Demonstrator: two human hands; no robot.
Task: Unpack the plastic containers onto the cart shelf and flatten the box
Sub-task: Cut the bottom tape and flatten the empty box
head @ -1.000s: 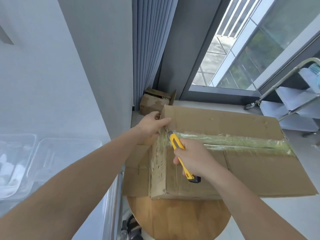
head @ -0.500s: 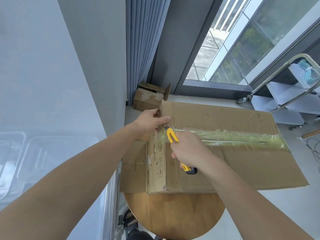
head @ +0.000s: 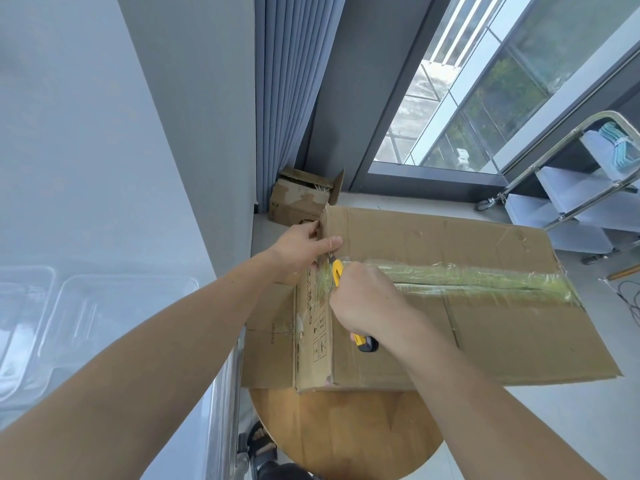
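A large brown cardboard box [head: 485,323] lies on a round wooden table [head: 346,431], its top seam sealed with yellowed clear tape [head: 467,277]. My left hand [head: 301,251] grips the box's far left corner, thumb laid over the top edge. My right hand [head: 363,299] holds a yellow utility knife [head: 337,270], whose tip sits at the left end of the tape seam; the knife's black butt sticks out below my palm. Clear plastic containers [head: 104,323] sit on a cart shelf at the left, seen hazily.
A small open cardboard box [head: 301,199] stands on the floor by the grey curtain. A metal trolley [head: 571,199] with white shelves is at the right near the window. Cables lie on the floor at the far right.
My right hand with the knife has shifted slightly left and up along the seam toward the box's left edge. My left hand keeps its hold on the corner.
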